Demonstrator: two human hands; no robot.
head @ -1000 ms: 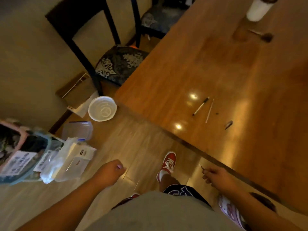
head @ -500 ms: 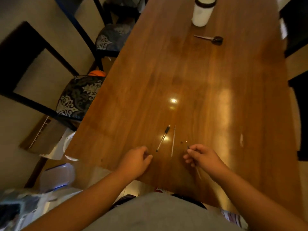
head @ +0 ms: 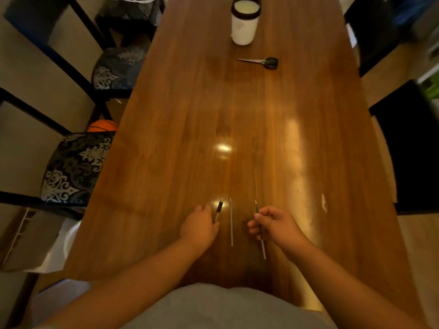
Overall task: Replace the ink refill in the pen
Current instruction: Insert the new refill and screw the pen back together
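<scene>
Chairs with patterned seats stand along the left edge of the table. Near the table's near edge, our left hand rests curled over the lower end of the pen barrel, fingertips touching it; we cannot tell whether the grip has closed. We judge that this hand is placed to lift or steady the barrel for insertion. Just to the right, one thin refill lies flat on the wood, apart from both hands and parallel to the barrel; we take it to be the part set aside. A small dark piece, too small to identify, lies between this refill and our right hand. The right hand pinches a second refill near its middle, tip pointing away from us, so it can be aimed at the barrel opening. Toward the far edge, scissors and a white cup stay clear of the work.
</scene>
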